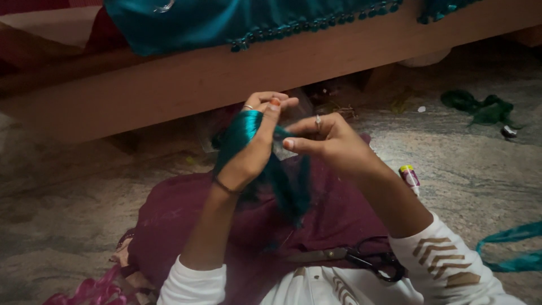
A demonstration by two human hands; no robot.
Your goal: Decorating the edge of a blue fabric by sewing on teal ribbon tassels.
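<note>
Head-camera footage was filled mostly by a mottled stone floor (68,192), on which the person was seated. Across the upper part a long wooden bed frame (186,85) was seen, and over its edge a teal cloth (197,20) trimmed with a row of small beads was draped. A maroon garment (186,220) was spread over the lap, beneath both forearms, which were covered at the bottom by white sleeves with tan chevron marks.

A hank of teal silk thread (240,133) was wound around the left hand (248,149), whose fingers were extended upward and held together, with a ring and a dark wrist band visible. Loose lengths of that thread were seen hanging down between the two hands over the maroon garment. The right hand (327,141) was held just beside the left, its thumb and forefinger pinched together on a strand of the thread; a ring was worn on one finger.

Black-handled scissors (361,258) were laid on the lap near the right sleeve. A teal ribbon (511,248) was stretched along the floor at the right edge, a crumpled green thread heap (480,107) lay farther off, and a small glue bottle (410,176) rested beside the right forearm.
</note>
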